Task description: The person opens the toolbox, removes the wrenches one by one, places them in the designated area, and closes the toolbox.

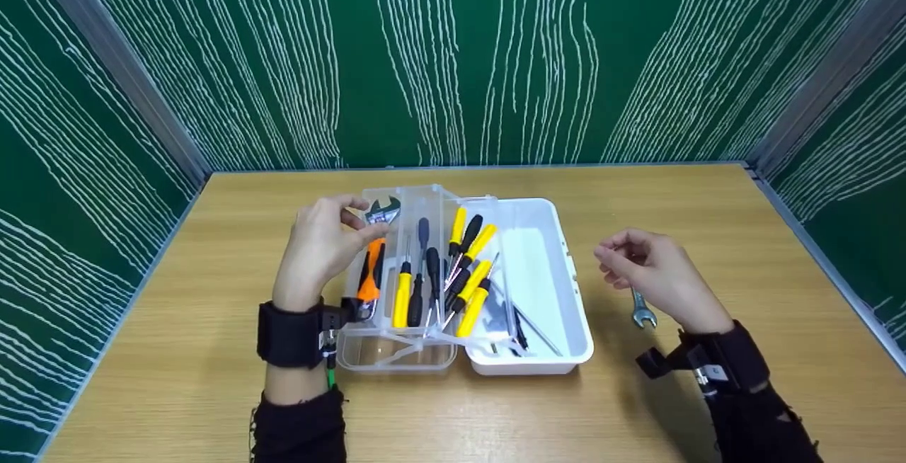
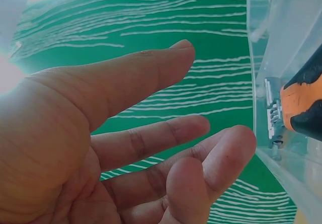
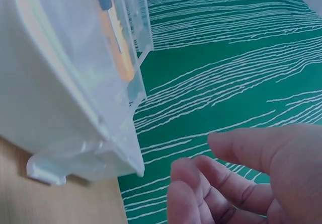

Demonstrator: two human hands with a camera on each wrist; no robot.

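My left hand (image 1: 322, 247) hovers at the left edge of a clear plastic tray (image 1: 398, 355), thumb and fingers apart with nothing between them. In the tray's left compartment lies an adjustable wrench with an orange and black handle (image 1: 371, 272), its metal jaw end near my fingertips. In the left wrist view the wrench handle (image 2: 304, 103) is behind the tray wall, apart from the hand (image 2: 151, 158). On the right, my right hand (image 1: 655, 268) is above the table, fingers loosely bent and holding nothing. Below it lies a small open-end wrench (image 1: 642, 309), partly hidden by the hand.
A white toolbox (image 1: 538, 272) stands open beside the tray, with thin dark tools (image 1: 541, 332) inside. Several yellow and black screwdrivers (image 1: 473, 311) lie in the tray sections. The wooden table (image 1: 212, 307) is bounded by green walls (image 1: 481, 81) with white lines.
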